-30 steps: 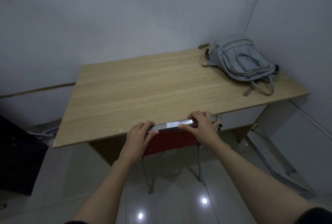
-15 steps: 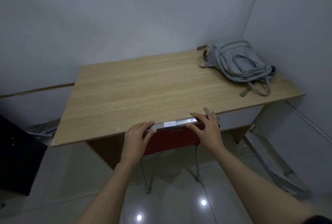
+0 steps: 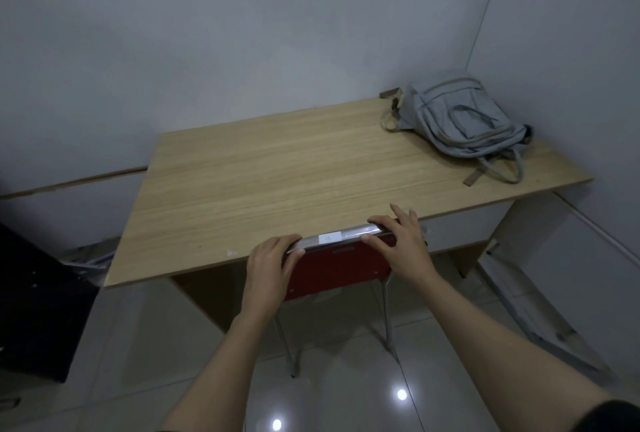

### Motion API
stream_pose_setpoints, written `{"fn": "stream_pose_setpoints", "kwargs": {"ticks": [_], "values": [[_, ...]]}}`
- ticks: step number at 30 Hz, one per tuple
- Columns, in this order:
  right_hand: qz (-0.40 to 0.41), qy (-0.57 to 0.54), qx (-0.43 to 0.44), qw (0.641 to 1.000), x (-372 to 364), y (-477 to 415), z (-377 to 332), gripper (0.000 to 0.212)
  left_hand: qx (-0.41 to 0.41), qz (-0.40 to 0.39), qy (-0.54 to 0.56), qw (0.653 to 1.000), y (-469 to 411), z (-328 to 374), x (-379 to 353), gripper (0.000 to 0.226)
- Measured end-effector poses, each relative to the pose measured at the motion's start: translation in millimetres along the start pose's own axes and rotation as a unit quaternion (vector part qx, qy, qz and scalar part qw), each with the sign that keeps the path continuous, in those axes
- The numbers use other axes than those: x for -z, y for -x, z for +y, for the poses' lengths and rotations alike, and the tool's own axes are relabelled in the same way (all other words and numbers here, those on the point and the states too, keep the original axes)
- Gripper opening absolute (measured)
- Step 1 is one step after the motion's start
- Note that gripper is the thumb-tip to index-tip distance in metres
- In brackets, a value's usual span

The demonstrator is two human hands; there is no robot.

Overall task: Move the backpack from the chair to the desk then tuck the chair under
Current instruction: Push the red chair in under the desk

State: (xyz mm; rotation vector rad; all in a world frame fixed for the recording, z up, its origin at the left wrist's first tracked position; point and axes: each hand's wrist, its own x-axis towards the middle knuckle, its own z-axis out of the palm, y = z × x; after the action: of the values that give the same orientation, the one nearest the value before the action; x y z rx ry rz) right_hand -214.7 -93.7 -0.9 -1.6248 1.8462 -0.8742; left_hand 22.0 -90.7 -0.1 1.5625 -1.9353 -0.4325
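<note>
A grey backpack (image 3: 460, 120) lies flat on the far right corner of the wooden desk (image 3: 277, 175), its straps trailing toward the desk's right edge. The red chair (image 3: 339, 269) stands pushed under the desk's near edge, only its back, metal top rail and rear legs showing. My left hand (image 3: 272, 263) curls over the left end of the top rail. My right hand (image 3: 403, 244) rests on the rail's right end with fingers stretched out and apart, the thumb under the rail.
Grey walls close off the desk at the back and right. A black piece of furniture (image 3: 34, 300) stands at the left. White panels (image 3: 519, 310) lean low against the right wall. Glossy floor tiles (image 3: 346, 379) lie below me.
My right hand has loosened from a closed grip on the chair rail to spread fingers. The chair back has moved slightly further under the desk edge. The backpack has stayed put.
</note>
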Motion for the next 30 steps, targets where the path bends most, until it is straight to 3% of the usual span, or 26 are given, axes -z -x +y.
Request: {"fn": "stream_pose_setpoints", "kwargs": {"ticks": [4, 18, 30], "values": [[0.047, 0.017, 0.034, 0.998, -5, 7, 0, 0.038, 0.005, 0.003, -0.005, 1.000, 3, 4, -2, 0.025], [0.035, 0.031, 0.039, 0.998, -5, 7, -1, 0.039, 0.021, -0.002, 0.009, 1.000, 2, 8, 1, 0.026], [-0.032, 0.123, 0.040, 0.991, -3, 36, -6, 0.054, 0.036, 0.007, -0.018, 0.999, 20, 14, 5, 0.038]]}}
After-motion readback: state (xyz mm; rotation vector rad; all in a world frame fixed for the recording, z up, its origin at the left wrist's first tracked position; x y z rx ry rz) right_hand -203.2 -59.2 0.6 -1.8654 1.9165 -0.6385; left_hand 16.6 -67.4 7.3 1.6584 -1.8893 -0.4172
